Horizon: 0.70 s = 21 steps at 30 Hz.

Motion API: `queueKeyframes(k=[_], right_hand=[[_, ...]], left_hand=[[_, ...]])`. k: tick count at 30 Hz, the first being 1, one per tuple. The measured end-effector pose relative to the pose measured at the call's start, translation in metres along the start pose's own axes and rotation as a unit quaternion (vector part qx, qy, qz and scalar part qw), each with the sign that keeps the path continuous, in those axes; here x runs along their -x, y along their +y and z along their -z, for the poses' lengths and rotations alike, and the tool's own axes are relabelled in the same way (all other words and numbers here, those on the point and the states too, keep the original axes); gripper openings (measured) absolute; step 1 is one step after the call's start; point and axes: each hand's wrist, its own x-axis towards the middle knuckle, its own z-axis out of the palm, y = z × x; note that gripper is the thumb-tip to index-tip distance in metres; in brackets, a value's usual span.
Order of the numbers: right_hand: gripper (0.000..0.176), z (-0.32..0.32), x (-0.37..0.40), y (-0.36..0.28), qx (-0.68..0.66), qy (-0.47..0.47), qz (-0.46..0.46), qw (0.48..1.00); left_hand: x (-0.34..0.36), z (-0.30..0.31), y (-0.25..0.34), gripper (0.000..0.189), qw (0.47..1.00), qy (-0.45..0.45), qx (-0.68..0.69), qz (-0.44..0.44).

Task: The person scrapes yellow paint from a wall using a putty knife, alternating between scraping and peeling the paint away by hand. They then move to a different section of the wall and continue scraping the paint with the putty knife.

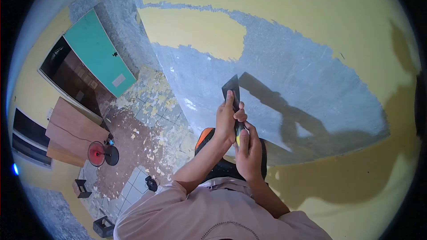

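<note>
A scraper (231, 83) with a wide dark metal blade and a partly yellow handle is held in both my hands, its blade pointing up toward the wall. My left hand (226, 120) is closed around its upper part, the thumb lying along the blade. Lower down, my right hand (249, 153) wraps the handle, which is mostly hidden by the fingers. Behind the blade, the wall (284, 80) shows a broad bare grey patch, and the scraper and arms cast a shadow on it. Yellow paint (200, 31) with ragged edges borders the patch.
Paint flakes (155, 98) litter the tiled floor along the wall. A green door (95, 49) stands open at the left. Near a brown board (73, 126) is a red and black fan (96, 153). Small dark stools (82, 188) stand at the lower left.
</note>
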Motion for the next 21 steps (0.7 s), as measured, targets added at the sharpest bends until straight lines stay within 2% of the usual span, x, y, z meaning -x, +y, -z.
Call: queueKeyframes(k=[1, 3, 4, 5, 7, 8, 11, 13, 14, 15, 17, 18, 19, 21], right_hand=[[0.036, -0.001, -0.002, 0.000, 0.018, 0.014, 0.009, 1.000], [0.035, -0.009, -0.035, 0.005, 0.045, -0.007, 0.015, 0.999], [0.034, -0.012, -0.029, -0.019, -0.009, -0.029, -0.031, 0.999], [0.034, -0.013, -0.032, -0.014, -0.011, -0.030, -0.019, 0.999], [0.034, -0.014, -0.014, 0.006, 0.031, -0.011, 0.072, 0.997], [0.033, -0.013, 0.000, -0.013, -0.051, -0.017, -0.035, 0.998], [0.033, -0.016, -0.008, 0.004, -0.015, 0.018, 0.014, 1.000], [0.033, -0.018, -0.034, -0.009, -0.008, -0.028, -0.028, 0.999], [0.034, -0.022, -0.031, -0.006, -0.009, -0.030, 0.040, 0.999], [0.034, -0.020, -0.027, -0.007, -0.011, -0.031, 0.047, 0.998], [0.036, -0.014, -0.004, -0.012, -0.005, -0.049, 0.004, 0.999], [0.038, -0.012, 0.003, -0.005, -0.013, -0.052, -0.013, 0.998], [0.038, -0.012, 0.005, 0.000, -0.037, -0.042, -0.031, 0.998], [0.037, -0.019, -0.022, 0.001, 0.032, 0.010, 0.021, 0.999]], left_hand=[[-0.005, 0.002, -0.004, 0.042, 1.000, -0.001, 0.009, 0.015], [-0.026, -0.002, 0.018, 0.042, 0.999, -0.032, 0.028, -0.021], [-0.027, 0.002, 0.023, 0.041, 0.995, -0.066, 0.067, -0.011], [-0.028, -0.002, 0.028, 0.041, 0.995, -0.075, 0.067, -0.020], [-0.006, 0.004, 0.023, 0.035, 0.998, -0.051, 0.028, -0.011], [0.010, -0.002, 0.022, 0.033, 1.000, -0.005, 0.021, 0.000], [-0.009, 0.007, 0.011, 0.032, 1.000, -0.009, 0.002, 0.025], [-0.027, 0.003, 0.027, 0.034, 0.999, -0.032, 0.023, -0.020], [-0.022, 0.005, 0.033, 0.035, 0.998, -0.048, 0.038, -0.003], [-0.019, 0.005, 0.033, 0.035, 0.998, -0.052, 0.037, -0.009], [-0.003, 0.013, 0.023, 0.034, 0.998, -0.046, 0.043, -0.001], [0.006, 0.009, 0.019, 0.034, 0.999, -0.014, 0.036, 0.000], [0.006, 0.006, 0.017, 0.032, 0.999, -0.013, 0.045, -0.001], [-0.021, 0.007, 0.015, 0.030, 0.999, -0.018, 0.035, -0.001]])
